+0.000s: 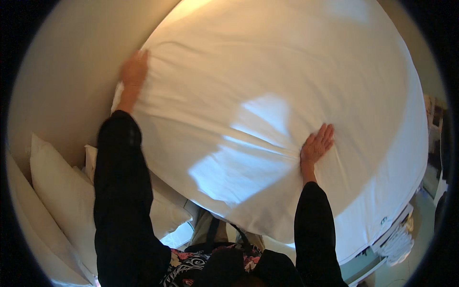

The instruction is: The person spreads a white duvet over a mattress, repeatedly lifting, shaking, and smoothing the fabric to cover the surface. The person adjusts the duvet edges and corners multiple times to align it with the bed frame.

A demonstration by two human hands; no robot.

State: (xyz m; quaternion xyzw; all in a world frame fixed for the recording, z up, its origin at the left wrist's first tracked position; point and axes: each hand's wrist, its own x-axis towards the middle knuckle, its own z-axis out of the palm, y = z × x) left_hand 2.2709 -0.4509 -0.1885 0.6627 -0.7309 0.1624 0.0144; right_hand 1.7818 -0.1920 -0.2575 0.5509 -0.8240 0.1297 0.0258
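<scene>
A white sheet (224, 86) covers a wide mattress in front of me, with creases running across it toward my right hand. My right hand (318, 146) lies flat on the sheet, its fingers stretched out and holding nothing. At the mattress's left edge, close to the wall, is my left hand (134, 71). It is smeared by motion, so whether its fingers grip the sheet's edge does not show.
A beige wall (81, 71) runs along the mattress's left side. Several white pillows (60, 191) lean at the lower left. White bundled cloth (397, 246) hangs or lies by a low rack at the lower right, near the floor.
</scene>
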